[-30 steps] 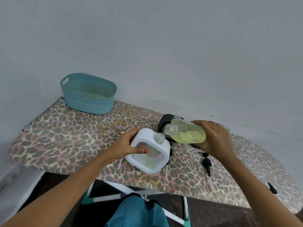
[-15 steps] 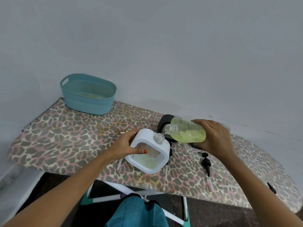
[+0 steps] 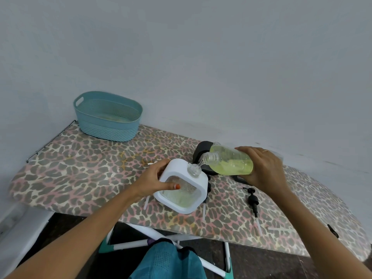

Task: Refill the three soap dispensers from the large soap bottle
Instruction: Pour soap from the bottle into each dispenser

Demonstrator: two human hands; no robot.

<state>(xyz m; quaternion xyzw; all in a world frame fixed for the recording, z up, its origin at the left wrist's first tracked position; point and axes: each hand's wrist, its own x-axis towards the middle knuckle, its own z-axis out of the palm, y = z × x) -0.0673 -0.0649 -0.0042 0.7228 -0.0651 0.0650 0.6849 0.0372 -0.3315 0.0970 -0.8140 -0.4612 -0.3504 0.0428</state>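
No words, labels, brand names or numbers can be read anywhere; the tilted soap bottle [image 3: 231,163] and the white dispenser [image 3: 182,189] show bare, unmarked surfaces.

The white dispenser [image 3: 202,185] now holds more yellow-green soap [image 3: 179,201] than a second ago.

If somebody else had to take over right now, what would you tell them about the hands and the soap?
Left hand grips the white soap dispenser, tilted, at the ironing board's near edge.
Right hand holds the large soap bottle tipped, mouth over the dispenser's open neck; a thin stream seems to run.
Done: white one partly filled.
Left: finish it, fill the black dispenser behind and a third I cannot clearly see, refit pumps; one black pump lies on the board.
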